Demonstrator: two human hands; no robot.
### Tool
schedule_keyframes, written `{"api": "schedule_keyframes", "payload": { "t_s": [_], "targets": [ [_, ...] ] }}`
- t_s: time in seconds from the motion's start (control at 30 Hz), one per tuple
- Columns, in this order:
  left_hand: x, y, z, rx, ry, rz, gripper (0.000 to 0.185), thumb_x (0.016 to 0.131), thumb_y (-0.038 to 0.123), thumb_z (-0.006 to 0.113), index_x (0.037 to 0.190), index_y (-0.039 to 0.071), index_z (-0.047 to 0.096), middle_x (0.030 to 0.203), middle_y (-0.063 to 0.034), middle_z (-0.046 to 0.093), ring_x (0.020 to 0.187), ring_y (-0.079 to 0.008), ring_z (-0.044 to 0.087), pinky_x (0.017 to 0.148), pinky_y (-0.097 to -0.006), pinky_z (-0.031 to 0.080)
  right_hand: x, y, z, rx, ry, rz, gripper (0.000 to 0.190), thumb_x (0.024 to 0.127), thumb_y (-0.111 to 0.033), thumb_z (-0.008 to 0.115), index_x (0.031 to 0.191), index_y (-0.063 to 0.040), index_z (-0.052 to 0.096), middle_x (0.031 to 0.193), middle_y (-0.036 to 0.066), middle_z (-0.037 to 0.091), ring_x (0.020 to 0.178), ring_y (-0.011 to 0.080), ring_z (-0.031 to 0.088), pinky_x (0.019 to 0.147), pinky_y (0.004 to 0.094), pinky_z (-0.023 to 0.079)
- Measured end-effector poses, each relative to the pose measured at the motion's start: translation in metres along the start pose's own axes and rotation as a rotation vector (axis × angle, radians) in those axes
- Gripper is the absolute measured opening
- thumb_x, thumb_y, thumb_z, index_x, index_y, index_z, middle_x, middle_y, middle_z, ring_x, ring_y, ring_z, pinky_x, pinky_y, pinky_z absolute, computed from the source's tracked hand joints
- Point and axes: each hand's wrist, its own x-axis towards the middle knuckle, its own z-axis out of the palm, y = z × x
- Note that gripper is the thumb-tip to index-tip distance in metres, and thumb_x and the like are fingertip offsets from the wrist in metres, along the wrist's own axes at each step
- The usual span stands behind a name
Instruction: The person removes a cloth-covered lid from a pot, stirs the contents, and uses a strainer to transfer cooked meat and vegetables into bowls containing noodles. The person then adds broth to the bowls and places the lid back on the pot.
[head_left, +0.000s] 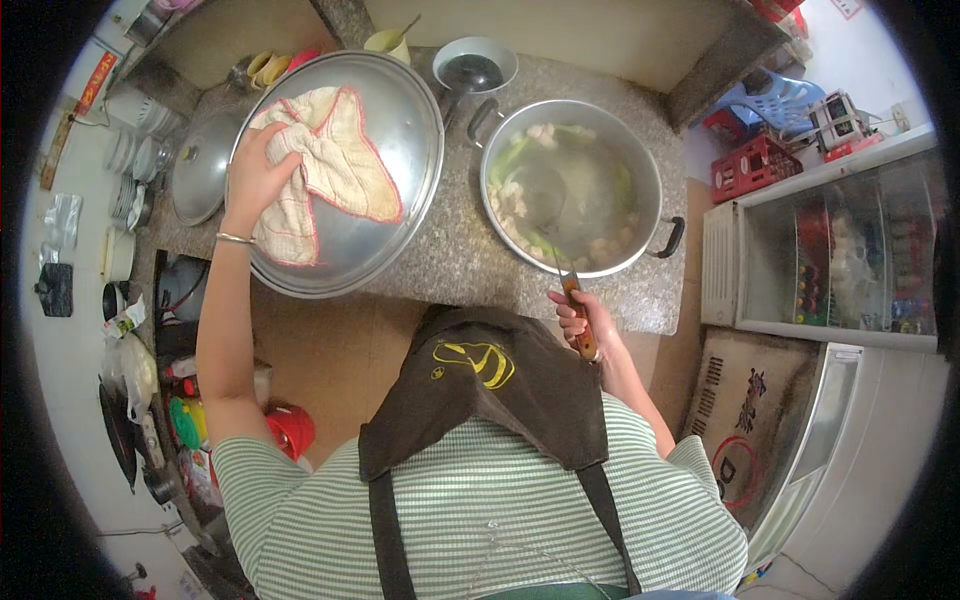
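My left hand (259, 180) grips a cream cloth (352, 161) with red edging. The cloth lies bunched over a large domed metal lid (390, 247), at its left side. Whether the fingers also hold the lid or a knob under the cloth is hidden. To the right stands a wide two-handled metal pot (654, 176) with cloudy, steaming broth, pale pieces of food and green stalks. My right hand (581, 319) is closed around the wooden handle of a ladle (576, 300). Its metal shank crosses the pot's near rim, and its head is blurred in the broth.
Behind the pot, a pale bowl (480, 51) holds dark liquid or a dark utensil. A yellow cup (388, 46) with a utensil stands beside it. A second metal lid (199, 176) leans at left. A glass-fronted refrigerator (847, 262) and a red crate (754, 169) are at right.
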Motion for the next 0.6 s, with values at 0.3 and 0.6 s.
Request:
{"api": "schedule_keyframes", "payload": {
  "t_s": [0.3,0.6],
  "targets": [
    [-0.001,0.004,0.006,0.007,0.019,0.038,0.046,0.066,0.024,0.066,0.106,0.002,0.058,0.096,-0.0163,0.056,0.092,-0.0307,0.055,0.08,-0.0361,0.044,-0.001,0.013,0.014,-0.363,0.199,0.013,0.033,0.089,-0.023,0.04,0.113,0.0,0.044,0.063,-0.001,0.041,0.043,0.006,0.033,0.038,0.0202,0.032],
    [-0.002,0.018,0.001,-0.058,0.022,0.043,0.043,0.066,0.021,0.065,0.104,0.002,0.058,0.091,-0.0161,0.056,0.088,-0.0309,0.055,0.079,-0.0356,0.044,-0.015,0.0,-0.007,0.219,-0.108,0.052,0.038,0.091,-0.025,0.037,0.116,0.003,0.041,0.062,-0.002,0.038,0.042,0.0023,0.031,0.035,0.0152,0.029]
  ]
}}
